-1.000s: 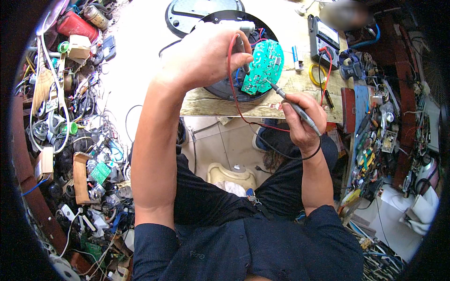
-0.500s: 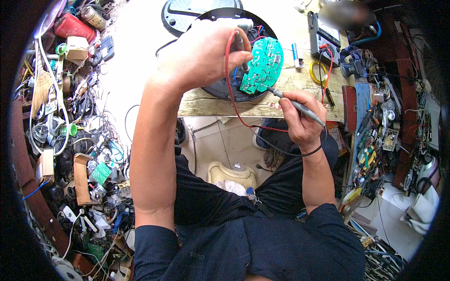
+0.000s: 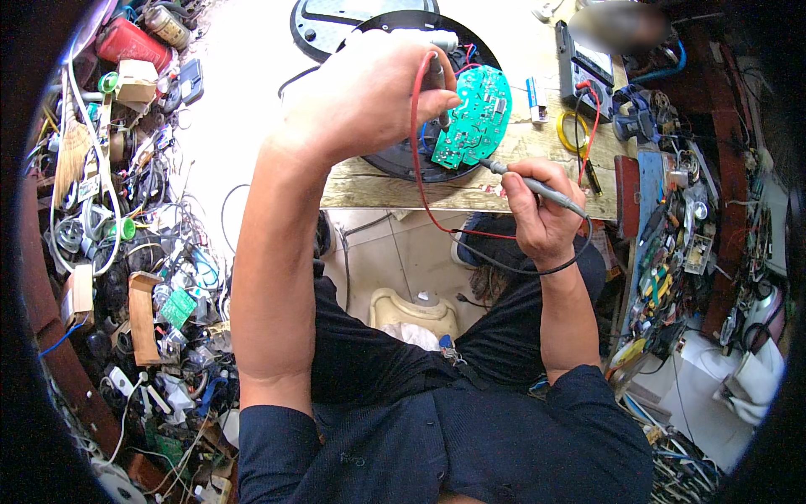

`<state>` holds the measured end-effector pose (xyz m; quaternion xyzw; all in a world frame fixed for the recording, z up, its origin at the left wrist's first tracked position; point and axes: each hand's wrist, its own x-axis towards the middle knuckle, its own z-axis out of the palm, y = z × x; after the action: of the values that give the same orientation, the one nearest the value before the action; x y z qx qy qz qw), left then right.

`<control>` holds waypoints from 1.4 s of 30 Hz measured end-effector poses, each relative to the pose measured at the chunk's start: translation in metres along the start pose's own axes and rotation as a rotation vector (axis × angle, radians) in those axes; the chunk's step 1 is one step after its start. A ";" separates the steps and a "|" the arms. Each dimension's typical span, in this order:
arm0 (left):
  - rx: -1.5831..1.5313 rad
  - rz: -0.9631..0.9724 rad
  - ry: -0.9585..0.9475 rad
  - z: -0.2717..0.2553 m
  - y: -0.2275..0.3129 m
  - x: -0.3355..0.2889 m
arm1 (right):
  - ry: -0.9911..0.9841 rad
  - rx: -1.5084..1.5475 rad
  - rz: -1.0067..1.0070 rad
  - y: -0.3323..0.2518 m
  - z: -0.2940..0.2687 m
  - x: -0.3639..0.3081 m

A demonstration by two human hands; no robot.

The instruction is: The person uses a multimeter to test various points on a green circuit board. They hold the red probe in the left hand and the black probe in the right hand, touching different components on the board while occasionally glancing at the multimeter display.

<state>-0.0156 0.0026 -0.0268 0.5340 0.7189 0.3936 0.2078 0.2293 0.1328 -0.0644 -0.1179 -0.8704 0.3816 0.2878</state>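
Observation:
A green circuit board [image 3: 477, 118] lies tilted in a round black housing [image 3: 393, 164] on the workbench. My left hand [image 3: 378, 97] is closed around a test probe [image 3: 437, 77] with a red lead, its lower end by the board's left edge. In my right hand [image 3: 546, 210] is a grey test probe [image 3: 537, 186] with a black lead; its tip is at the board's lower right edge. Whether either tip touches the board I cannot tell. Both leads run to a multimeter [image 3: 585, 71] at the bench's back right. My left hand hides part of the housing.
Behind the housing lies a round grey cover [image 3: 336, 25]. A small blue-and-white box [image 3: 536, 99] and a yellow ring-shaped roll [image 3: 573, 130] sit right of the board. Cables and parts heap up at left; tools crowd a blue shelf [image 3: 651, 193] at right. A cream stool [image 3: 411, 311] stands between my legs.
The view has shifted very slightly. Both hands keep their probes at nearly the same places by the board.

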 end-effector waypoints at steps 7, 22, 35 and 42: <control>0.085 0.017 -0.032 -0.002 0.000 0.000 | -0.017 -0.006 0.026 -0.001 -0.001 -0.001; 0.066 0.047 -0.002 0.001 -0.005 -0.001 | -0.023 -0.027 -0.010 0.002 -0.001 -0.001; 0.059 0.020 -0.028 -0.002 0.000 0.000 | 0.007 -0.049 -0.108 0.001 -0.002 0.003; 0.034 0.019 -0.026 0.000 -0.001 0.000 | 0.001 -0.052 -0.104 -0.002 -0.001 0.004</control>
<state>-0.0160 0.0024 -0.0273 0.5494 0.7175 0.3764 0.2045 0.2270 0.1339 -0.0604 -0.0804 -0.8848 0.3433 0.3045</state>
